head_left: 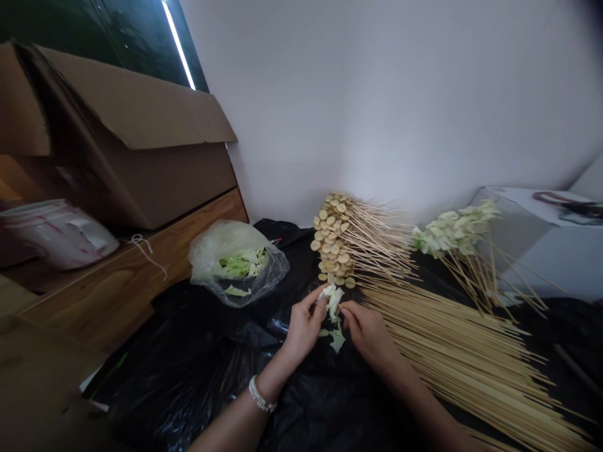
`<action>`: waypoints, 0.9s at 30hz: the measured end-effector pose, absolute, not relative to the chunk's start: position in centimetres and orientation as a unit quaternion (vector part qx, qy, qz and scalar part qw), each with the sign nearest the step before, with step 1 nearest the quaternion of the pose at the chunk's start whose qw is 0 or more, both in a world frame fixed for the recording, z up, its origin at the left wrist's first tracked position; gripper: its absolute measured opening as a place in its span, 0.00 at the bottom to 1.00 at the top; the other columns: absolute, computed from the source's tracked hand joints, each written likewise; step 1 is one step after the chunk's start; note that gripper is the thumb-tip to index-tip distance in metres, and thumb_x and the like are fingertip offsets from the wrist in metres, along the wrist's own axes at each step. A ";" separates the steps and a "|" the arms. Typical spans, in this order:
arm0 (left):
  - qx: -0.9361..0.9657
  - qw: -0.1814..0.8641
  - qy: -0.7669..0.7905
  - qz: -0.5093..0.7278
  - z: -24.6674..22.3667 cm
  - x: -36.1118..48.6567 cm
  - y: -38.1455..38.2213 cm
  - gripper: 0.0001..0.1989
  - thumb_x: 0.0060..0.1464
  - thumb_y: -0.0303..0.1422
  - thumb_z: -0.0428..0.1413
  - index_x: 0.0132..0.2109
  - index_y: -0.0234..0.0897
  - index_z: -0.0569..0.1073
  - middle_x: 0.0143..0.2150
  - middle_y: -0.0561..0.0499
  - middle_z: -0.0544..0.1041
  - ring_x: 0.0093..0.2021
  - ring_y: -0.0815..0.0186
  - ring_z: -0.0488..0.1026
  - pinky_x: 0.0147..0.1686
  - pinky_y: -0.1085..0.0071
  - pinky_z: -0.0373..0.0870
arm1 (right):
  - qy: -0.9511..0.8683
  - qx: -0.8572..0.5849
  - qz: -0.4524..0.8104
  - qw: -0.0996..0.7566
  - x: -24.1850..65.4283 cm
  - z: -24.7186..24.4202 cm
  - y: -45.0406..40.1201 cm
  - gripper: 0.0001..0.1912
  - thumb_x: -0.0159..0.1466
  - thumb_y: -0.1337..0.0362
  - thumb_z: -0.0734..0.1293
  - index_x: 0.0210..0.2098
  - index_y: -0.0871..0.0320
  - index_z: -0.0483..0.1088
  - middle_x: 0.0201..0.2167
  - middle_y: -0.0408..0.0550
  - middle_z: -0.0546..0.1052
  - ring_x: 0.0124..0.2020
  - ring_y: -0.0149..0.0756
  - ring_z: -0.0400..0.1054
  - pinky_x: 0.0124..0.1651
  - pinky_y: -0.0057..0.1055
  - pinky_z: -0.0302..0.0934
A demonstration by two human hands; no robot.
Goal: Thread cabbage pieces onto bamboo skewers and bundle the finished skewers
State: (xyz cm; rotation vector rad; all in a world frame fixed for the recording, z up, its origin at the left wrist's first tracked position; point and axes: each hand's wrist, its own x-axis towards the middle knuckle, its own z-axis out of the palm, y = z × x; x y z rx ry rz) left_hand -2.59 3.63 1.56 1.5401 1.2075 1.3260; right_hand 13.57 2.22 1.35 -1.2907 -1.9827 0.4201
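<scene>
Head view: your left hand (304, 323) pinched a pale leaf (332, 297) over black plastic (226, 361); your right hand (365, 326) curled at its edge — whether clamped, I couldn't tell. Leafy skewers (456, 229) and slice skewers (333, 232) looked done — many bare sticks (461, 345) and bagged leaves (242, 262) seemed left.

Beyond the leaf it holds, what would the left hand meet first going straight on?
Likely the round slices, which lie ahead of the left hand; how far off in depth is unclear.
</scene>
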 end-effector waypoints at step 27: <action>0.304 0.702 0.287 0.576 2.8 -2.9 3.8 0.25 0.48 0.30 0.65 0.53 0.39 0.69 0.50 0.46 0.77 0.54 0.58 0.73 0.58 0.61 0.64 | -0.723 -0.480 0.251 0.429 12.7 2.6 1.3 0.15 0.66 0.62 0.58 0.28 0.56 0.71 0.19 0.41 0.72 0.21 0.30 0.65 0.30 0.26 0.57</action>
